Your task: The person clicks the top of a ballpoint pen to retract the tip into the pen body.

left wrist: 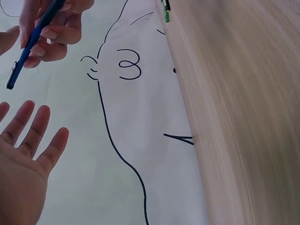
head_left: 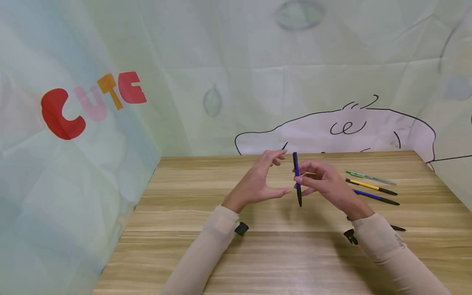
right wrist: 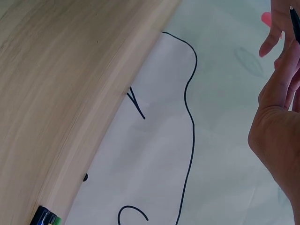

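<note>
A blue pen with black ends [head_left: 297,180] is held nearly upright above the table, pinched between the thumb and fingers of my right hand [head_left: 326,182]. In the left wrist view the same blue pen [left wrist: 35,40] slants across the right hand's fingertips. Just left of it, my left hand [head_left: 258,180] is spread, thumb apart from the fingers, with a gap between it and the pen. That left hand [left wrist: 28,159] shows its palm and holds nothing. Only the dark tip of the pen [right wrist: 295,23] appears in the right wrist view.
On the right of the wooden table [head_left: 191,229] lie a green clear pen [head_left: 370,178], a yellow pen [head_left: 370,186] and another blue pen [head_left: 376,197]. A dark pen [head_left: 398,228] is partly hidden by the right sleeve. A printed cloth [head_left: 221,61] hangs behind.
</note>
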`<state>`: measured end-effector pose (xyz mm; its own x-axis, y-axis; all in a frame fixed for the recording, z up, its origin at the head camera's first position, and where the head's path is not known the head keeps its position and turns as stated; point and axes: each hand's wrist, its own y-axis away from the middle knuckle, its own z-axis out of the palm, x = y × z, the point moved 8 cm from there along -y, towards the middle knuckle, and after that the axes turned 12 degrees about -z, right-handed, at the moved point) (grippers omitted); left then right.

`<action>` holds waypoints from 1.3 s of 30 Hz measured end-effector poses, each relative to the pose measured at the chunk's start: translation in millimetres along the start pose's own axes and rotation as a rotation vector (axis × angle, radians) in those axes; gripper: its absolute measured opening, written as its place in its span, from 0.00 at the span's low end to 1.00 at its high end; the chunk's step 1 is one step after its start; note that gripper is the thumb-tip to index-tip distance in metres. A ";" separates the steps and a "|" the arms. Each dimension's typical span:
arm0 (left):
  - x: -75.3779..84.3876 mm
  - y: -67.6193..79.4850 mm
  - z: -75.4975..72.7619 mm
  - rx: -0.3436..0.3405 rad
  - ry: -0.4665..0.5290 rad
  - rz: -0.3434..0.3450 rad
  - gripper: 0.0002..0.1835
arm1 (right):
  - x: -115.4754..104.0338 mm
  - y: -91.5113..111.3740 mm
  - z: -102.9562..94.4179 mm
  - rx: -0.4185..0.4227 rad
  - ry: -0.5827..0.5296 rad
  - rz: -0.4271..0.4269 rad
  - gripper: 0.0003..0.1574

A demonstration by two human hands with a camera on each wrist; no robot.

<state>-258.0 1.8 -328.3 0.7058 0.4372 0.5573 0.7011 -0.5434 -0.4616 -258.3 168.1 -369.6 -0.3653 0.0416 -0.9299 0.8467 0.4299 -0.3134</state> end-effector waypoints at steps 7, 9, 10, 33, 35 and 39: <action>2.5 -1.1 3.6 0.000 0.010 0.016 0.57 | 0.7 -3.2 8.5 -0.013 -0.029 -0.027 0.17; 3.8 -1.2 4.5 0.003 0.008 0.021 0.57 | 0.3 -4.2 10.8 -0.012 -0.043 -0.032 0.16; 4.8 -1.4 4.7 0.004 0.006 0.023 0.57 | -0.3 -4.6 12.1 -0.013 -0.050 -0.034 0.16; 5.0 -2.5 11.2 0.003 -0.003 0.002 0.57 | -0.8 -8.0 20.2 0.030 -0.127 -0.027 0.12; 4.8 -1.9 11.5 0.005 -0.006 0.000 0.57 | -0.6 -7.9 20.4 0.033 -0.134 -0.027 0.12; 4.4 -1.2 11.7 0.006 -0.010 -0.009 0.57 | -0.1 -8.2 20.4 0.040 -0.139 -0.029 0.12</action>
<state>-254.6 12.8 -333.3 0.7006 0.4494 0.5542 0.7079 -0.5350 -0.4611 -257.3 146.1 -370.9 -0.3347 -0.0971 -0.9373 0.8524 0.3929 -0.3451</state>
